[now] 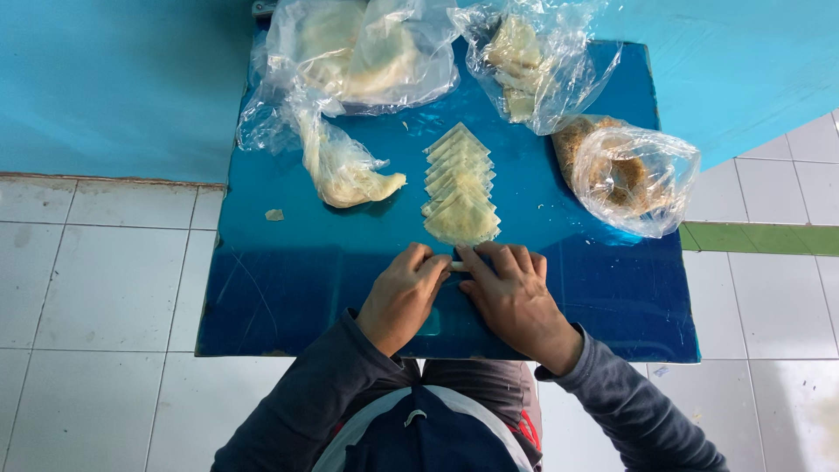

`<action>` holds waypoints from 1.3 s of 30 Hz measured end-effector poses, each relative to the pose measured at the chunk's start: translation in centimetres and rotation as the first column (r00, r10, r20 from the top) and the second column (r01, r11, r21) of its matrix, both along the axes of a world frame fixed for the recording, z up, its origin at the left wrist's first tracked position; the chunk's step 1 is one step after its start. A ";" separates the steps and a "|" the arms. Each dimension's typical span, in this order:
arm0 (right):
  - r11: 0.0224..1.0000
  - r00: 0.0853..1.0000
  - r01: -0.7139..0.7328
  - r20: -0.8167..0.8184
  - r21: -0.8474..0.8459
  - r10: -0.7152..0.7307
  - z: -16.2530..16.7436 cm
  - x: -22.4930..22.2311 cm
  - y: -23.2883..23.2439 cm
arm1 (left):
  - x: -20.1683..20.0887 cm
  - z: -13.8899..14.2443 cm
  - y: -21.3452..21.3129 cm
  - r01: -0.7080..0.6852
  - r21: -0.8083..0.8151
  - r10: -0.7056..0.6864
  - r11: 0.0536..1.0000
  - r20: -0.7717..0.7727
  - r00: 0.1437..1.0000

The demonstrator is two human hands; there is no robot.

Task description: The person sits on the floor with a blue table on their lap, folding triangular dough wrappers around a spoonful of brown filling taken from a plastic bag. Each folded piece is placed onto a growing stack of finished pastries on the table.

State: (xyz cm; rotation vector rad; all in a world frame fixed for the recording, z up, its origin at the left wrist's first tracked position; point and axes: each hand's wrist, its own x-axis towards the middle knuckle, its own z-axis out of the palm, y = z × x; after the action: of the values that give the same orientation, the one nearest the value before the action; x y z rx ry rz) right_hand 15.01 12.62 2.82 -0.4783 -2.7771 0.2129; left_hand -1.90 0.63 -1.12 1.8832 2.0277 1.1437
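Seen from above, a person's left hand [404, 293] and right hand [509, 293] press side by side, fingers curled down, on a small pale rolled pastry piece [456, 266] near the front edge of a glossy blue square table [280, 288]. Just beyond the fingertips lies a row of overlapping pale triangular folded pastries [460, 185]. Along the far edge sit clear plastic bags of pale wrapper sheets [363, 52], and at the right edge a clear bag of brown crumbly filling [625, 170]

Wrapper row [460, 185] mid-table [288, 288], beyond hands; plastic bags behind; crumb bag [631, 170] right.
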 end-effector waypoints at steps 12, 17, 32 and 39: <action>0.997 0.984 0.055 -0.171 0.057 -0.045 0.1 2.5 -0.4 | -0.3 1.7 -0.9 0.048 0.093 -0.059 0.995 0.120 0.991; 0.647 0.494 0.421 -0.437 -0.636 -0.751 0.2 14.9 -0.2 | -0.2 2.2 -1.0 0.041 0.061 -0.047 0.997 0.092 0.995; -0.217 0.160 0.439 0.313 -0.872 -0.936 -12.0 18.8 4.6 | -0.3 1.3 -0.7 0.012 0.007 -0.012 1.000 -0.006 1.000; -0.180 0.116 0.472 0.263 -0.863 -0.958 -8.7 16.8 6.1 | -0.2 1.1 -0.9 0.002 0.007 -0.002 1.000 -0.005 1.000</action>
State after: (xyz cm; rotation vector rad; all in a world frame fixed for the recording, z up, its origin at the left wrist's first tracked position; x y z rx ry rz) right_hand 31.83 18.70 -5.93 -1.9645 -1.0274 1.1662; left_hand -2.14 -0.28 0.02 1.8932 2.0261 1.1479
